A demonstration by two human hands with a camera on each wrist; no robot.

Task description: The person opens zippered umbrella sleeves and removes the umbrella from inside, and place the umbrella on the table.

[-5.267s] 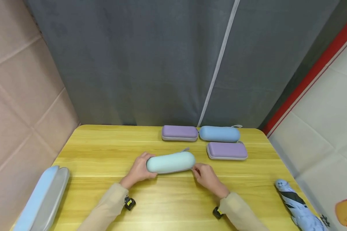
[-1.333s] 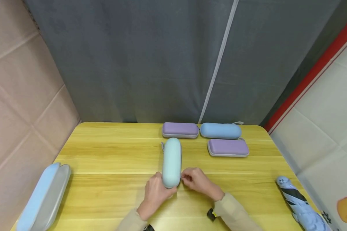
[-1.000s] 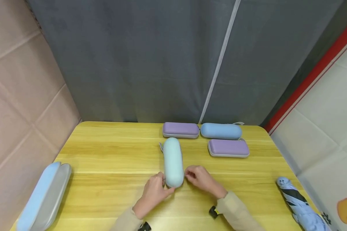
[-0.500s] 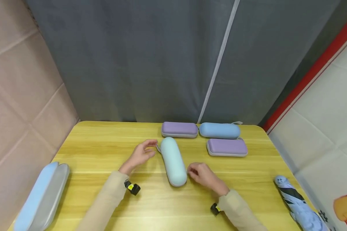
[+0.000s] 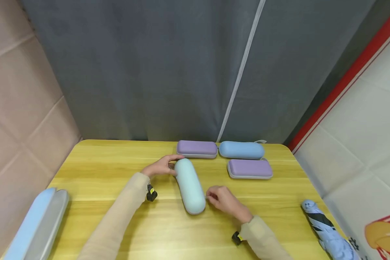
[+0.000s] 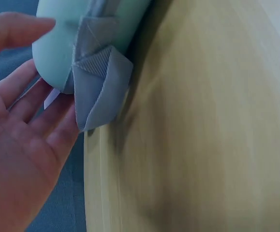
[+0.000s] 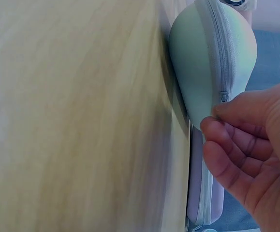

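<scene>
A mint-green zip case [image 5: 190, 187] lies slanted on the wooden table in the head view, between both hands. My left hand [image 5: 160, 167] is at its far end, fingers extended around that end and thumb beside it. In the left wrist view, a grey strap loop [image 6: 103, 89] hangs from that end, against the fingers. At the near end, my right hand [image 5: 225, 203] pinches the zipper pull between thumb and forefinger; the fingertips hide most of it. The right wrist view shows the zipper slider [image 7: 224, 96] just above them, with the zip line running up the case.
Behind stand a purple case [image 5: 197, 148] and a blue case [image 5: 241, 150], with another purple case [image 5: 250, 168] in front of the blue one. A larger blue-and-grey case [image 5: 39, 224] is at the left edge, a folded umbrella [image 5: 326, 227] at the right edge.
The mint case has turned from crosswise to lengthwise, then tilted slightly. My left hand has left its near end and moved to the far end. The right hand has stayed at the zipper.
</scene>
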